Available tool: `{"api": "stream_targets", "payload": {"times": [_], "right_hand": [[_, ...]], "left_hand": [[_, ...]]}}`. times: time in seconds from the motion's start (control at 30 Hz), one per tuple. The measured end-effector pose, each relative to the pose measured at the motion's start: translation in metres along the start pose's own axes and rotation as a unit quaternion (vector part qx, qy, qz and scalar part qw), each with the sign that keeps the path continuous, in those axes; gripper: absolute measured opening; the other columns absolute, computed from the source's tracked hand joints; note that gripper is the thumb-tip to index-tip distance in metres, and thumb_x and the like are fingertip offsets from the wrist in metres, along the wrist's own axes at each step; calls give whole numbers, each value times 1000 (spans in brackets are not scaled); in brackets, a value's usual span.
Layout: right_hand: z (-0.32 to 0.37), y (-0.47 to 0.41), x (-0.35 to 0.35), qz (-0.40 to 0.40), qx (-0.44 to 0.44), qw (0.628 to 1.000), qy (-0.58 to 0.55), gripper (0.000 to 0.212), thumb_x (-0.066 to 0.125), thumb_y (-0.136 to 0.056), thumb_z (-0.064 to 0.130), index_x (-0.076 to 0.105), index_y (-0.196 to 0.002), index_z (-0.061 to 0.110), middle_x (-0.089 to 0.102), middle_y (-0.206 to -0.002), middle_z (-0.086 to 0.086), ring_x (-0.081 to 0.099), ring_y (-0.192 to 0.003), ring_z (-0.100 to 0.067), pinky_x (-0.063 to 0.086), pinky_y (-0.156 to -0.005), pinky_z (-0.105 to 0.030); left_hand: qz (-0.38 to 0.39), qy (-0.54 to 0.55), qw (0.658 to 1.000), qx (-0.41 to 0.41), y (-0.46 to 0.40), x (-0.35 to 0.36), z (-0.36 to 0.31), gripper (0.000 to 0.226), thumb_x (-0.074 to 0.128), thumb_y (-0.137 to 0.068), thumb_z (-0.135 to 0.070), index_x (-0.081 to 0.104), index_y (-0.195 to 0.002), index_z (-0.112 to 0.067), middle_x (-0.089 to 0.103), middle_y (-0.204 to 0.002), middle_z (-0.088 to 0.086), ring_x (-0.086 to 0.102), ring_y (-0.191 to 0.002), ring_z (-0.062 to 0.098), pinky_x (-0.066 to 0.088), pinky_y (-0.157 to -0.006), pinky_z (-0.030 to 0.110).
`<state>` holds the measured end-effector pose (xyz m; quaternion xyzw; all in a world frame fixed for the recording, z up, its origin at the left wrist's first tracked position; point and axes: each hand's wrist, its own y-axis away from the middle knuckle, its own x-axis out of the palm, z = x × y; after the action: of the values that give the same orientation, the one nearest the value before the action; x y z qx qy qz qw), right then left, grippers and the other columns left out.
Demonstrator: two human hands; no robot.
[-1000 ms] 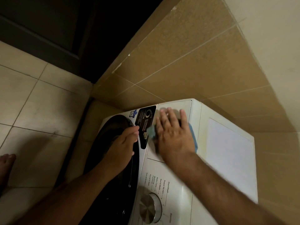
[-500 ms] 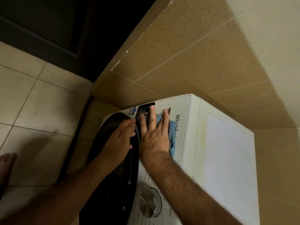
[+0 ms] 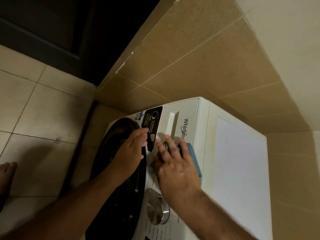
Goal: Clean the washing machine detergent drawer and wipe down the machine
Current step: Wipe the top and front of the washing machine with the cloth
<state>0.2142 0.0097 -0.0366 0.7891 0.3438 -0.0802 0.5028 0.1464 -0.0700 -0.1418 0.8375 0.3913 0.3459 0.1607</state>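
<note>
The right hand lies flat, fingers straight and spread, pressing a blue cloth against the front panel of a white washing machine. Only the cloth's edge shows, along the side of the hand nearest the machine's top. The hand is motion-blurred, so exactly where the fingertips end is hard to tell.

The left hand rests with loosely extended fingers on the rim of the dark round door, holding nothing. Its fingertips reach a black sticker beside the door.

The detergent drawer is closed. Its front, with a recessed handle slot, runs lengthwise along the top edge of the front panel. It begins under the right hand's fingertips and stretches away from them towards the corner by the tan tiled wall. The right hand is the nearer one, already touching the drawer's near end. The left hand sits just beside it, across the sticker.

A silver dial lies below the right wrist. A bare foot stands on the tiled floor, well apart from the machine.

To open the drawer, the hand would likely need to hook into the slot and pull outward.
</note>
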Motion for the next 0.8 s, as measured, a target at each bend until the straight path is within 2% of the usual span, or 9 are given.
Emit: {"api": "stream_targets", "payload": {"times": [0.07,0.13,0.27,0.33,0.47,0.53,0.63,0.73,0.8], "right_hand": [[-18,14,2,-103,45,992,-51,67,54,-90,51,36,-149,25,-5,-162,-10,-15,-147,-37,-12,-114,-62],[-39,17,1,-192,105,969,-114,75,61,-82,56,40,-147,26,11,-162,-9,8,-149,-38,10,-116,-62],[-78,-21,-13,-226,231,911,-256,88,68,-79,53,26,-153,28,-2,-164,-10,1,-149,-38,21,-118,-52],[-90,-51,-24,-236,273,902,-237,87,69,-81,49,27,-153,24,-1,-163,-15,3,-148,-42,20,-118,-51],[-96,-97,-45,-161,265,949,-59,60,57,-90,44,44,-142,18,10,-162,-19,7,-147,-46,21,-115,-57],[-83,-110,-45,-100,206,973,13,59,40,-97,48,37,-148,17,9,-162,-20,6,-148,-45,11,-117,-61],[-51,-112,-28,-44,134,987,80,70,26,-99,56,16,-155,15,-2,-162,-19,-4,-148,-44,3,-118,-60],[-17,-99,-9,-14,95,991,89,78,28,-97,59,7,-156,12,-7,-162,-18,-10,-147,-43,1,-117,-59],[1,-88,0,7,71,994,89,80,27,-97,58,0,-156,11,-11,-162,-18,-14,-147,-42,-2,-118,-58]], "left_hand": [[11,-3,1000,-1,1,4,-1,32,31,-105,-24,51,-112,-48,56,-113,-24,54,-106,-8,47,-73,23],[13,-17,1000,2,1,7,-3,32,30,-105,-22,51,-117,-43,54,-110,-26,54,-104,-9,47,-76,22],[12,-38,999,7,-2,10,-3,33,29,-105,-19,50,-128,-31,55,-111,-23,53,-103,-7,45,-89,26],[11,-49,999,7,-3,8,0,34,31,-105,-20,50,-132,-27,57,-115,-16,54,-108,-1,45,-96,31],[-1,-62,998,9,-5,3,7,31,33,-104,-28,51,-129,-31,56,-117,-15,53,-118,10,44,-104,41],[-2,-58,998,0,-7,0,7,34,33,-97,-37,51,-126,-34,56,-119,-15,54,-115,8,47,-97,38],[-6,-36,999,-22,-9,-1,8,28,30,-102,-31,51,-118,-41,54,-119,-15,53,-108,0,48,-83,31],[-21,-44,998,-43,-8,-8,10,31,30,-101,-36,50,-124,-40,53,-126,-11,54,-112,7,47,-90,37],[-31,-53,997,-49,-6,-12,10,44,32,-91,-48,51,-129,-38,55,-129,-9,54,-117,11,46,-97,40]]}}
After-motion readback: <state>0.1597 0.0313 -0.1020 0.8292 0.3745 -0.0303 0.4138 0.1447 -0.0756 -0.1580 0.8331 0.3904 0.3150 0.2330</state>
